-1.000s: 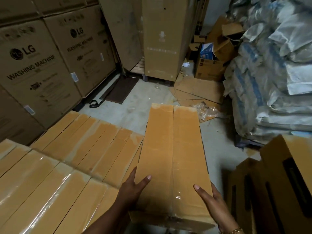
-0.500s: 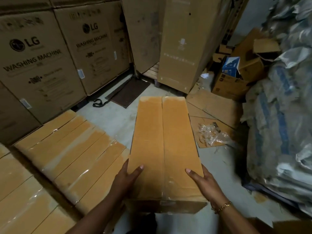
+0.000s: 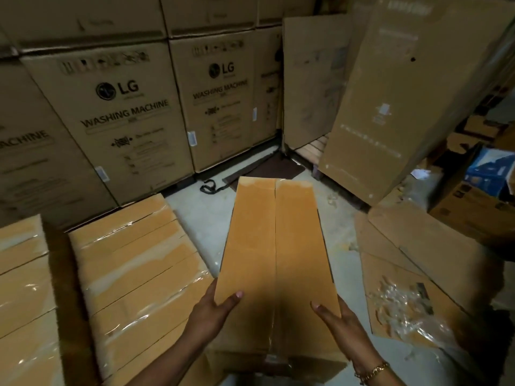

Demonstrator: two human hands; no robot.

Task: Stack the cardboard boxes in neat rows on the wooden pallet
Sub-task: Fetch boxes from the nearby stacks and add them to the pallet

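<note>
I carry a long, narrow cardboard box (image 3: 276, 254) lengthwise in front of me, above the concrete floor. My left hand (image 3: 214, 310) grips its near left edge with the thumb on top. My right hand (image 3: 338, 320) grips the near right edge the same way. To the left lies a row of taped, plastic-wrapped boxes (image 3: 136, 268) stacked flat, with another row (image 3: 22, 288) at the far left. The held box hangs to the right of that stack, apart from it. The stacked boxes hide whatever they rest on.
Tall washing machine cartons (image 3: 122, 112) line the back wall. A tall carton (image 3: 404, 101) leans at the back right beside a wooden pallet (image 3: 312, 147). Flattened cardboard (image 3: 412, 263) with crumpled plastic wrap (image 3: 401, 305) covers the floor on the right. A dark mat (image 3: 267, 169) lies ahead.
My view has swung left and upward toward the washing machine cartons. The sacks on the right have left the view. The box stays in both hands and sits further right of the stack.
</note>
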